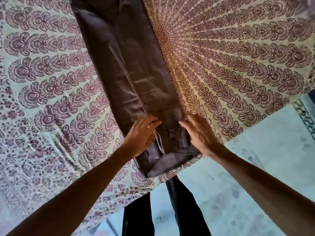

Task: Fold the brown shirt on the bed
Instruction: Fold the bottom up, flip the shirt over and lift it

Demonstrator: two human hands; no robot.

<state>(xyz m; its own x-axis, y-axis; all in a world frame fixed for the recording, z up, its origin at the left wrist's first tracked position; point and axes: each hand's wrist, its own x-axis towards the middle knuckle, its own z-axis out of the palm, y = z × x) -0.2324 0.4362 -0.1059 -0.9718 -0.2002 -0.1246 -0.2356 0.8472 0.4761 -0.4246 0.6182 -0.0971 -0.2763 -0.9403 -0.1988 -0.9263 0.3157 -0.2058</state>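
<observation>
Across the patterned bedspread (pixel 238 65), which covers the bed up to a corner close to the person, the brown shirt (pixel 129 74) lies as one long narrow band, its sides already turned in toward the middle. Its long axis runs straight away from the person, from the near end at the bed's corner to the far end, which passes out of view at the top. The pale floor (pixel 255 159) shows beyond the bed edge to the right and below. At the near end of the band both hands rest on the cloth, one on each long edge and roughly level with each other, so neither is clearly nearer the work. The left hand (pixel 141 135) lies flat with fingers spread on the left edge; the right hand (pixel 199 133) lies with fingers curved over the right edge, and whether it pinches the cloth or only presses it I cannot tell. Since the whole length stretches forward from the hands, the next fold would likely carry this near end up and away along that axis.
</observation>
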